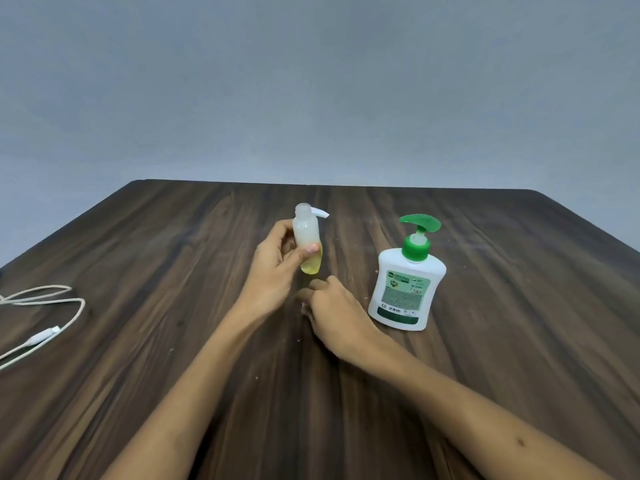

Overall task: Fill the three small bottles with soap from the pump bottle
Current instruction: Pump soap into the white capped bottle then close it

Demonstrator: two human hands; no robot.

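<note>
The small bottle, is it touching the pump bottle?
Apart. The head view shows bare table between the small bottle, held in the left hand, and the pump bottle.

I see a dark wood-grain table [485, 358] with rounded far corners. A white pump bottle [407, 289] with a green pump head stands upright right of centre. A white cable [52, 306] lies looped near the left edge. Small pale specks dot the surface.
</note>
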